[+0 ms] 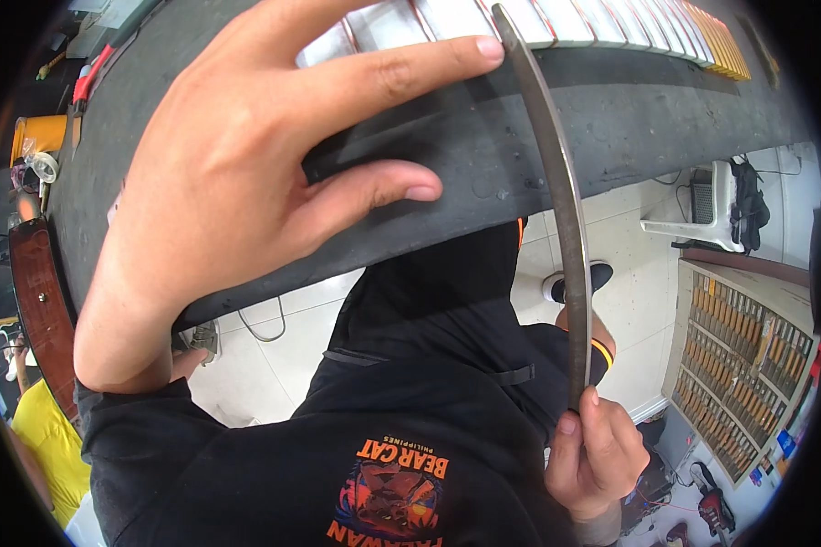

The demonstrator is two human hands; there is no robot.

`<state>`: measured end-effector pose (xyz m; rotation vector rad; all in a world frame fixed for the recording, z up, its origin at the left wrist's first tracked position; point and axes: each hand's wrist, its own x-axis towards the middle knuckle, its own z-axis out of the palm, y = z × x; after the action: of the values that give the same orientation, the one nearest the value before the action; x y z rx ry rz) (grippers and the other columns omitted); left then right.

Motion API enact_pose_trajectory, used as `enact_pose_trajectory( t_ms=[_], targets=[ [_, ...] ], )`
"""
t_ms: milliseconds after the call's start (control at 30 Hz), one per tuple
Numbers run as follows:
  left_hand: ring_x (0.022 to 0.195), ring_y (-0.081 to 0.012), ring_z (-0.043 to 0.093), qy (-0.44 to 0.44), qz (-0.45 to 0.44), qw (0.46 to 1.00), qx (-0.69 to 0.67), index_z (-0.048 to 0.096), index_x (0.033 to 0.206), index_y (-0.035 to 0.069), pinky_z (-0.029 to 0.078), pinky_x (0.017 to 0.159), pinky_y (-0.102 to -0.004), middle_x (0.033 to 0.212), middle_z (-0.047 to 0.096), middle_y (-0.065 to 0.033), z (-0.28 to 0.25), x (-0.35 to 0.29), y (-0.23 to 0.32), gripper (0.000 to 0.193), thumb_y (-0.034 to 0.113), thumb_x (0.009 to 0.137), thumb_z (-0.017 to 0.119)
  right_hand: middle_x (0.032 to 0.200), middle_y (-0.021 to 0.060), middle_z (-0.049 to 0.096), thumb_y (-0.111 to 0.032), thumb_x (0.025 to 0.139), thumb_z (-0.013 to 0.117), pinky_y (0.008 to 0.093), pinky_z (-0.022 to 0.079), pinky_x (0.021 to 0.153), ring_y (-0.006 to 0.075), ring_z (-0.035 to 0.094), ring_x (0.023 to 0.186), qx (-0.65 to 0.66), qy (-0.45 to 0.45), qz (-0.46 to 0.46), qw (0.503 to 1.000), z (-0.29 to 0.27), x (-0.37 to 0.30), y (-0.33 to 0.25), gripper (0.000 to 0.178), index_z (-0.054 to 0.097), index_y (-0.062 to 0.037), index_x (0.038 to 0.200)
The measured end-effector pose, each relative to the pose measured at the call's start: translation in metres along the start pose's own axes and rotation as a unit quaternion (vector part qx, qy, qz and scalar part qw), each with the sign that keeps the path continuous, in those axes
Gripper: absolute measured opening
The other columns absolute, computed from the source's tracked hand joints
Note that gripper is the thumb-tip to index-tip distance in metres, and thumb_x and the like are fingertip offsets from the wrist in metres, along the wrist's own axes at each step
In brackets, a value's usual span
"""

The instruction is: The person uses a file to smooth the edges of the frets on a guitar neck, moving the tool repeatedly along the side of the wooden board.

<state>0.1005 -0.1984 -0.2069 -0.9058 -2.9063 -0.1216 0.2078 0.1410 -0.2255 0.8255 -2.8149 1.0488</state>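
My right hand (597,451), at the lower right, pinches the near end of a long, flat metal file (556,173) between thumb and fingers. The file reaches away over the bench edge, and its far tip lies over a guitar fretboard (611,25) masked in white, with thin copper-coloured frets showing between the strips. My left hand (237,155) is open above the bench, fingers stretched out. Its index fingertip is at the file's left side near the tip; whether they touch I cannot tell. The other fingertips run out of the picture at the top.
A dark bench top (648,109) lies under the fretboard. Left of my hand is a red utility knife (84,91), near a dark red guitar body (41,301) and a person in yellow (50,447). A rack of wooden-handled tools (743,356) and a white chair (702,223) stand right.
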Motion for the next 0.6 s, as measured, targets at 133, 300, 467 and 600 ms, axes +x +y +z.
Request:
enact_pose_trajectory(
  t_ms=[133,300,467,600],
  targets=[
    [0.132,-0.0396,0.047,0.004,-0.010,1.000,-0.006,0.055,0.142,0.019,0.041,0.107,-0.0493,0.146,0.043,-0.0255,-0.001,0.000,0.004,0.067,0.036,0.082,0.079,0.076,0.0165,0.064,0.010,0.079,0.064,0.0301,0.050,0.057,0.0244,0.062,0.059,0.003,-0.022,0.028,0.999,-0.004,-0.002,-0.004,0.047,0.063,0.0018,0.125],
    [0.130,-0.0386,0.049,0.013,-0.022,1.000,-0.018,0.058,0.139,0.019,0.042,0.105,-0.0478,0.145,0.045,-0.0233,-0.002,0.003,0.011,0.066,0.033,0.078,0.080,0.079,0.0174,0.066,0.010,0.079,0.064,0.0303,0.051,0.058,0.0246,0.063,0.060,-0.001,-0.018,0.023,1.000,-0.006,-0.005,-0.004,0.049,0.063,0.0008,0.127],
    [0.128,-0.0375,0.051,0.019,-0.032,0.999,-0.026,0.061,0.136,0.020,0.044,0.103,-0.0464,0.144,0.047,-0.0212,-0.005,0.004,0.015,0.065,0.031,0.075,0.081,0.080,0.0175,0.066,0.009,0.079,0.065,0.0300,0.052,0.060,0.0248,0.065,0.062,0.006,-0.024,0.030,0.999,-0.006,-0.006,-0.007,0.049,0.063,0.0001,0.127],
    [0.126,-0.0367,0.053,0.025,-0.041,0.998,-0.033,0.063,0.134,0.020,0.045,0.101,-0.0452,0.144,0.049,-0.0194,-0.006,0.007,0.019,0.065,0.028,0.072,0.082,0.080,0.0174,0.066,0.009,0.078,0.065,0.0300,0.052,0.060,0.0250,0.065,0.062,-0.010,-0.032,0.027,0.999,-0.007,0.000,-0.011,0.049,0.063,0.0003,0.126]
  ],
)
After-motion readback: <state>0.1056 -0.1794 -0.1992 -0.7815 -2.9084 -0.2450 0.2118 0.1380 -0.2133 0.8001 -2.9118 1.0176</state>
